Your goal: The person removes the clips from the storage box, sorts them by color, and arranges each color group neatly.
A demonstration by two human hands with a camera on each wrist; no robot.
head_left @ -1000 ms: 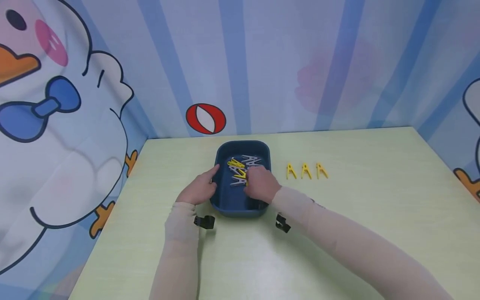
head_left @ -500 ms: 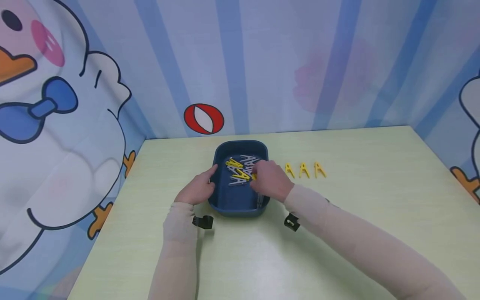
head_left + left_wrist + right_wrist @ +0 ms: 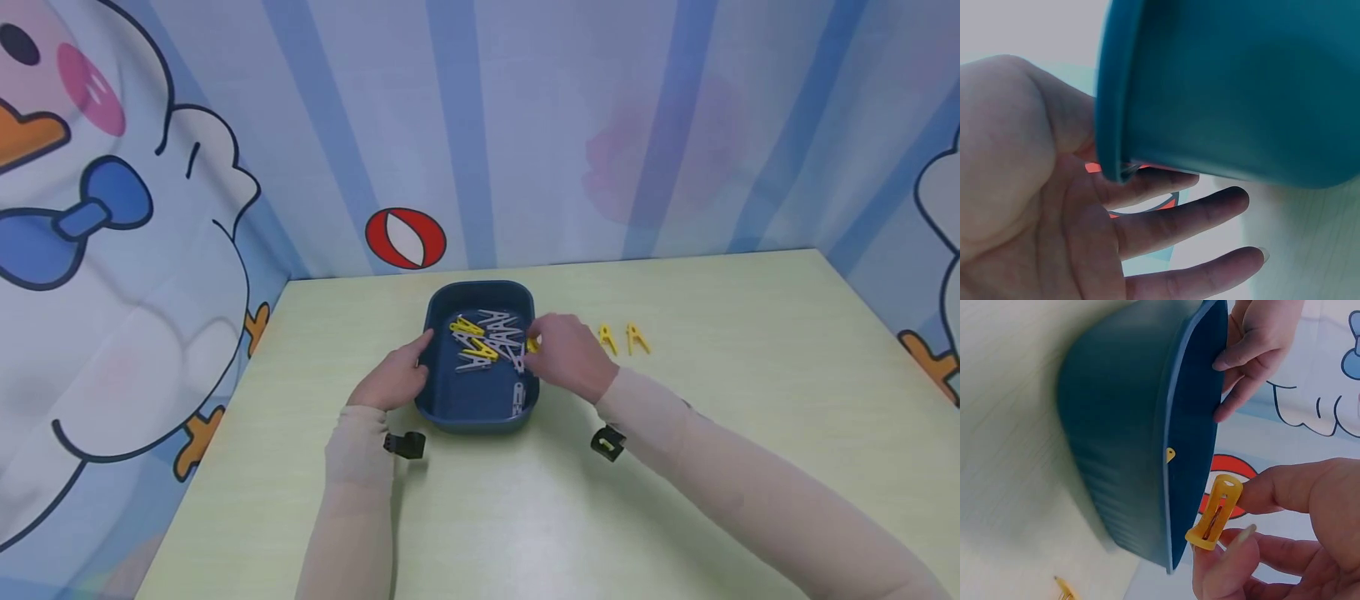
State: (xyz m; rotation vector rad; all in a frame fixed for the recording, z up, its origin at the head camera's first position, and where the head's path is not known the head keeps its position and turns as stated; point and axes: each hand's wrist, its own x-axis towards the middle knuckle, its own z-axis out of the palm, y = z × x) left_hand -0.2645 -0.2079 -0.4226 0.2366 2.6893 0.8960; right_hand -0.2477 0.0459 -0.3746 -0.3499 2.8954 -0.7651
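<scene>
A pale green table (image 3: 675,467) fills the lower frame. At its centre sits a blue tray (image 3: 480,293) of white and yellow clothespins (image 3: 491,337). The left hand (image 3: 393,379) rests against the tray's left rim, fingers relaxed. The right hand (image 3: 570,357), at the tray's right rim, pinches a yellow clothespin (image 3: 1215,512); two more yellow pegs (image 3: 621,339) lie just right.

A tub (image 3: 480,293) stands on the surface (image 3: 675,500), toward its far middle, with a heap of pegs (image 3: 483,337) lying in its far half. The left hand (image 3: 393,379) rests against the tub's left wall; the right hand (image 3: 572,357) is just beside its right rim, pinching one peg (image 3: 1214,513) (above that rim). Two more pegs (image 3: 621,339) lie on the surface right of the right hand, side by side.
</scene>
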